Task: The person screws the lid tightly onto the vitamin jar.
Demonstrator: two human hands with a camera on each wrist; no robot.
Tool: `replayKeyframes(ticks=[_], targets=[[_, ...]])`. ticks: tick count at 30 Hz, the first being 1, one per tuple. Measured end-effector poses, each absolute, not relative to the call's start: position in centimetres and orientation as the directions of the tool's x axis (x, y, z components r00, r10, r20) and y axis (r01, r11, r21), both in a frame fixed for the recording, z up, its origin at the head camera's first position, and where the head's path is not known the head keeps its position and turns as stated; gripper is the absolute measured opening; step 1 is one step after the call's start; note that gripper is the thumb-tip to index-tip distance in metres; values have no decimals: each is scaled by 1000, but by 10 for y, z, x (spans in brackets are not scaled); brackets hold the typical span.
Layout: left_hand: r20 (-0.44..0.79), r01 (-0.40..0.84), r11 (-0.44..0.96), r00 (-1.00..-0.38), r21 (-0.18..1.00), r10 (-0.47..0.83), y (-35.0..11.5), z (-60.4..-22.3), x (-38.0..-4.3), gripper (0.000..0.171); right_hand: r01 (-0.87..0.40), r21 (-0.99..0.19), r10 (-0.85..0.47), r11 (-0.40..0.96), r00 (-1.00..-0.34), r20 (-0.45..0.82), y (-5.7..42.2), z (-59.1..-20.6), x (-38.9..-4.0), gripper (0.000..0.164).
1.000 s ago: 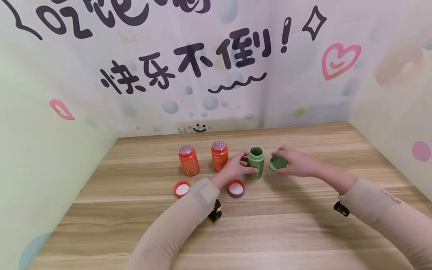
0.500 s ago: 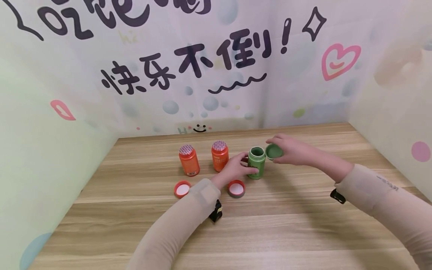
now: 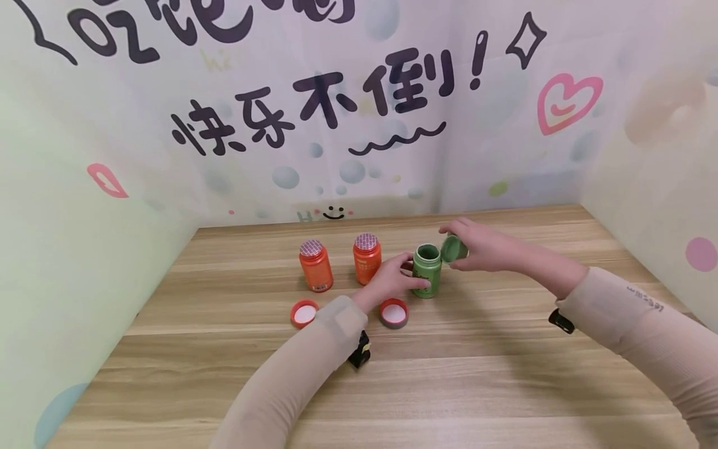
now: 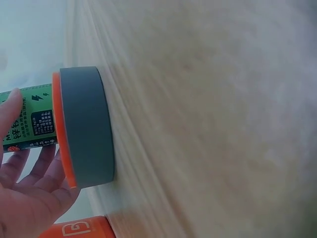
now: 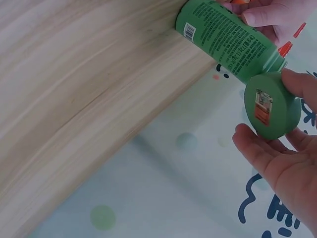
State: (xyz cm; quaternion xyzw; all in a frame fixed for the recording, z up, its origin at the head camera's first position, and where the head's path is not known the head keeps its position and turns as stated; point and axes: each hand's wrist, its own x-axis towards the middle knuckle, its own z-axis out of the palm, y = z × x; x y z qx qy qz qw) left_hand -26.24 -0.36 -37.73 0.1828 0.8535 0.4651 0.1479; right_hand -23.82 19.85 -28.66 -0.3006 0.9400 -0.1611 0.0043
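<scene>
An uncapped green bottle stands upright on the table, its mouth facing up. My left hand grips it from the left side, thumb across the front. In the left wrist view the printed label of the green bottle shows beside the thumb. My right hand pinches a green screw cap by its edge. The cap is tilted, its hollow side toward the bottle, right beside the bottle's neck. In the right wrist view a small sticker shows on the outer top of the cap.
Two orange bottles with patterned seals stand left of the green one. Two red-rimmed caps with white liners lie in front of them, one partly behind my left sleeve. A printed cloth hangs behind the wooden table.
My right hand has raised the green cap and brought it left, close to the bottle's mouth, tilting it more upright. The left hand stays on the green bottle.
</scene>
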Motion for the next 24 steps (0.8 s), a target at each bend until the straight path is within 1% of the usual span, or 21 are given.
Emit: replayKeyframes(ticks=[6, 10, 13, 17, 21, 24], targets=[[-81, 177, 504, -890, 845, 449, -3, -378, -263, 61, -578, -330, -576, 746, -809, 115, 197, -287, -240, 59], [-83, 177, 504, -888, 846, 452, -3, -377, -262, 62, -568, -344, -564, 748, -817, 122, 196, -288, -240, 58], [-83, 178, 504, -888, 845, 452, -3, -377, -262, 62, -552, -387, -550, 739, -825, 127, 196, -290, -241, 59], [-74, 186, 504, -889, 843, 451, -4, -377, -262, 62, -524, -482, -531, 702, -836, 137, 196, -293, -244, 59], [-71, 189, 504, -889, 843, 452, -4, -378, -262, 61, -486, -560, -504, 671, -853, 136, 196, -296, -246, 55], [-73, 187, 504, -889, 843, 452, -4, -377, -262, 61, -475, -588, -498, 655, -856, 137, 195, -297, -246, 51]])
